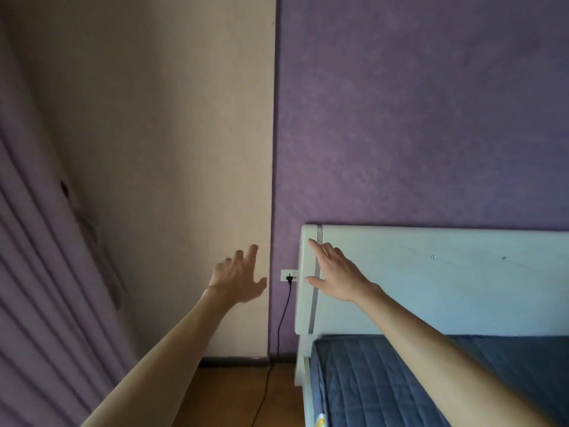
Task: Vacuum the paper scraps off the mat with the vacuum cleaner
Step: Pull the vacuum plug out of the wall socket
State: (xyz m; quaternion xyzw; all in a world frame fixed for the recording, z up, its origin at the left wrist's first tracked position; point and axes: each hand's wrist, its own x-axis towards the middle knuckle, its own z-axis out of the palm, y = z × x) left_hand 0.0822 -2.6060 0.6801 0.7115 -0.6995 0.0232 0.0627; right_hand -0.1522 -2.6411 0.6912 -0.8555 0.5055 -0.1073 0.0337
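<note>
Cord (284,306) plugged in; left hand (237,280), right hand (337,274) spread, holding nothing

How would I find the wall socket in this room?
Start at the purple wall, just left of the white headboard. The small white socket sits there. It alone holds a black plug, with a cord hanging to the floor.

Two hands: one left hand (238,278), one right hand (337,272). One bed (301,365), with one white headboard (431,288) and one blue mattress (369,380). One wall socket (284,273) holds one plug (289,278) on one dark cord (281,318). One curtain (37,288) (purple, pleated). Two walls: one beige wall (169,118), one purple wall (415,103).
</note>
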